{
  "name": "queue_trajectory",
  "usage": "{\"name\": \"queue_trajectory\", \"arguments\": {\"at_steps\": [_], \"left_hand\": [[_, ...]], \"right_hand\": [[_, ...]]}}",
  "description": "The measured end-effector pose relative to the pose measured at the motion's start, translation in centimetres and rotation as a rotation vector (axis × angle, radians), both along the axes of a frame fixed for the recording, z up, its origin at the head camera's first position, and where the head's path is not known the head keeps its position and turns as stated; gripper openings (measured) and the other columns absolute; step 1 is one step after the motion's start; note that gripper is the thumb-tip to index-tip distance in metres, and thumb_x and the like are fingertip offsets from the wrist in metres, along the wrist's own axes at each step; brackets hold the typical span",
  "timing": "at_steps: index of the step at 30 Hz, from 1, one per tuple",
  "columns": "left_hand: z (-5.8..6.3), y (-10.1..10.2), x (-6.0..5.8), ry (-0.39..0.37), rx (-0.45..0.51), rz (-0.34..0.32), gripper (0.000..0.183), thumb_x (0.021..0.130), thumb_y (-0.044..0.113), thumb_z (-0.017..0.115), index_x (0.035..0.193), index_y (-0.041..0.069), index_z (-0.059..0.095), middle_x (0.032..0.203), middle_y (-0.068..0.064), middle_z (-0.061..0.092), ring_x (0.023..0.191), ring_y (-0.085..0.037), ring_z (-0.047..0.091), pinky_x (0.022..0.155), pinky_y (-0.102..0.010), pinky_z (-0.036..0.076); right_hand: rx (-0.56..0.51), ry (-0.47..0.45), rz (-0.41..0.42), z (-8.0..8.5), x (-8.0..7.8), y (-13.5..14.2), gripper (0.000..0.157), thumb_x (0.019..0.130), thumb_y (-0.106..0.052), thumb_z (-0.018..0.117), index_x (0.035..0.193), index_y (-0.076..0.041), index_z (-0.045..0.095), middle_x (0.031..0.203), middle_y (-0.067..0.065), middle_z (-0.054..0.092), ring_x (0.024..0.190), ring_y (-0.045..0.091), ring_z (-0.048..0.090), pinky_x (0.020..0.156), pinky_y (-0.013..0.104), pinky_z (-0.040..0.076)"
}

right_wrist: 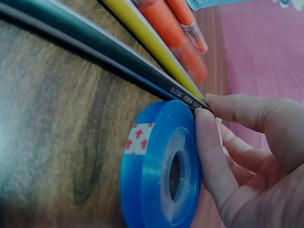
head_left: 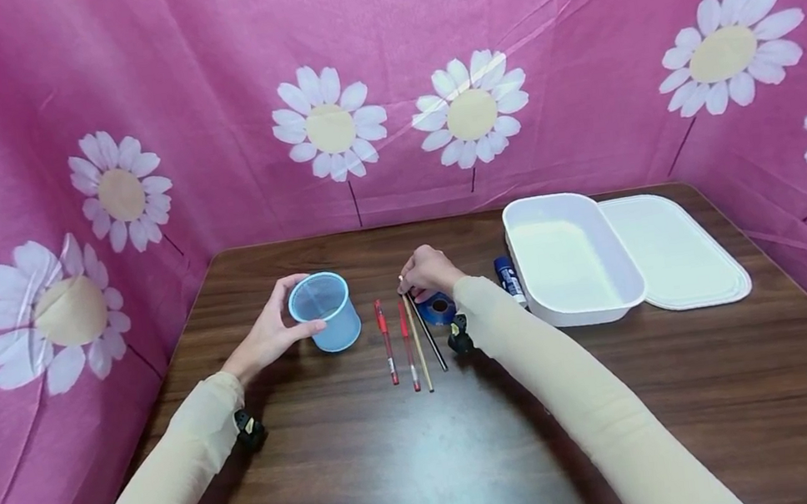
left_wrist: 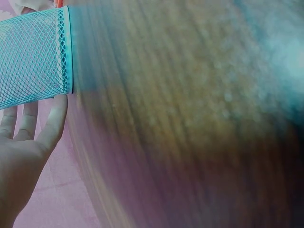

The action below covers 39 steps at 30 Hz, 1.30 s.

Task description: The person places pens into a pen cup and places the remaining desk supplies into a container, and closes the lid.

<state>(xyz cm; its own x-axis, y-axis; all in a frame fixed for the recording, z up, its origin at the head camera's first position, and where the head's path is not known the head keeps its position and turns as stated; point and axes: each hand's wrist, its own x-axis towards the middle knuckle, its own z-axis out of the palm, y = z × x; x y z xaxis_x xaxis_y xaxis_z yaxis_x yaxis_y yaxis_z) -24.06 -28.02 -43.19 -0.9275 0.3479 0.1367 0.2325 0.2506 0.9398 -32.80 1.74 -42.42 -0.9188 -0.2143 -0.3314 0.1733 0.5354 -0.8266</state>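
Observation:
A light blue mesh pen cup (head_left: pixel 335 327) stands on the table at centre left, and my left hand (head_left: pixel 268 336) grips its side between thumb and fingers. In the left wrist view, fingers touch the mesh cup (left_wrist: pixel 33 57) near its rim. My right hand (head_left: pixel 432 271) pinches the far end of a black pencil (right_wrist: pixel 118 59) between thumb and index finger. A yellow pencil (right_wrist: pixel 152 40) lies right alongside, its end at the index fingertip. To their left lie two red pens (head_left: pixel 387 346). A blue roll of tape (right_wrist: pixel 161 166) sits beside the thumb.
Right of my right forearm lies a blue glue stick (head_left: pixel 508 279). Beyond it stands an uncovered white plastic box (head_left: pixel 585 317), with its white lid (head_left: pixel 691 250) flat on its right. A pink flowered curtain (head_left: pixel 390 18) surrounds the wooden table (head_left: pixel 324 463).

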Motion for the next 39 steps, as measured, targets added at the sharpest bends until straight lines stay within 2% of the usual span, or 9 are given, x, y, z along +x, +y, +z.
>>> {"name": "queue_trajectory", "arguments": {"at_steps": [6,15,22,27,29,35,39], "left_hand": [[0.1,0.2,-0.1,0.002,0.004,-0.009,0.076,0.088,0.007,0.080,0.148,0.013,0.034,0.142,-0.014,0.047,0.126,-0.036,0.049,0.092,-0.028,0.051],[0.1,0.1,-0.3,-0.002,0.015,-0.002,0.077,0.087,0.005,0.080,0.148,0.011,0.034,0.142,-0.018,0.047,0.126,-0.040,0.048,0.091,-0.025,0.051],[0.1,-0.1,-0.4,0.013,0.002,-0.006,0.076,0.087,0.006,0.080,0.147,0.008,0.033,0.141,-0.019,0.046,0.124,-0.038,0.049,0.094,-0.027,0.050],[0.4,-0.4,-0.3,-0.020,-0.032,-0.005,0.077,0.086,0.009,0.082,0.146,0.008,0.033,0.140,-0.019,0.046,0.126,-0.035,0.048,0.095,-0.026,0.047],[0.7,-0.5,-0.3,-0.053,-0.038,-0.016,0.078,0.086,0.011,0.083,0.146,0.009,0.033,0.140,-0.019,0.046,0.127,-0.035,0.048,0.095,-0.025,0.047],[1.7,-0.9,-1.0,-0.103,-0.113,-0.066,0.079,0.084,0.015,0.085,0.143,0.011,0.033,0.139,-0.016,0.046,0.127,-0.034,0.049,0.099,-0.030,0.045],[2.2,-1.0,-1.2,-0.131,-0.128,-0.077,0.079,0.083,0.015,0.086,0.142,0.011,0.033,0.139,-0.015,0.047,0.127,-0.032,0.048,0.102,-0.036,0.042]], "right_hand": [[-0.055,0.000,0.020,0.3,0.2,0.6,0.013,0.087,0.003,0.073,0.100,0.006,0.072,0.084,0.015,0.072,0.065,0.020,0.067,0.061,0.033,0.061],[-0.145,-0.089,0.052,1.2,-0.4,1.3,0.021,0.091,-0.001,0.070,0.111,0.005,0.068,0.099,0.019,0.073,0.069,0.021,0.069,0.066,0.035,0.062],[-0.178,-0.124,0.122,3.5,-0.5,1.4,0.034,0.093,-0.002,0.068,0.125,0.008,0.061,0.117,0.025,0.069,0.076,0.023,0.068,0.070,0.037,0.062],[-0.203,-0.167,0.184,5.4,-0.2,1.6,0.038,0.096,-0.003,0.066,0.131,0.010,0.057,0.127,0.029,0.063,0.073,0.021,0.067,0.076,0.040,0.062],[-0.214,-0.184,0.200,6.2,-0.2,1.7,0.037,0.097,-0.004,0.066,0.131,0.010,0.058,0.126,0.029,0.064,0.074,0.021,0.068,0.081,0.043,0.061],[-0.274,-0.233,0.230,8.5,-0.1,2.0,0.032,0.097,-0.004,0.068,0.126,0.008,0.061,0.101,0.014,0.070,0.079,0.023,0.069,0.090,0.048,0.057],[-0.316,-0.224,0.257,10.1,0.3,2.0,0.027,0.097,-0.005,0.068,0.121,0.005,0.062,0.102,0.015,0.071,0.085,0.026,0.071,0.091,0.049,0.056]]}}
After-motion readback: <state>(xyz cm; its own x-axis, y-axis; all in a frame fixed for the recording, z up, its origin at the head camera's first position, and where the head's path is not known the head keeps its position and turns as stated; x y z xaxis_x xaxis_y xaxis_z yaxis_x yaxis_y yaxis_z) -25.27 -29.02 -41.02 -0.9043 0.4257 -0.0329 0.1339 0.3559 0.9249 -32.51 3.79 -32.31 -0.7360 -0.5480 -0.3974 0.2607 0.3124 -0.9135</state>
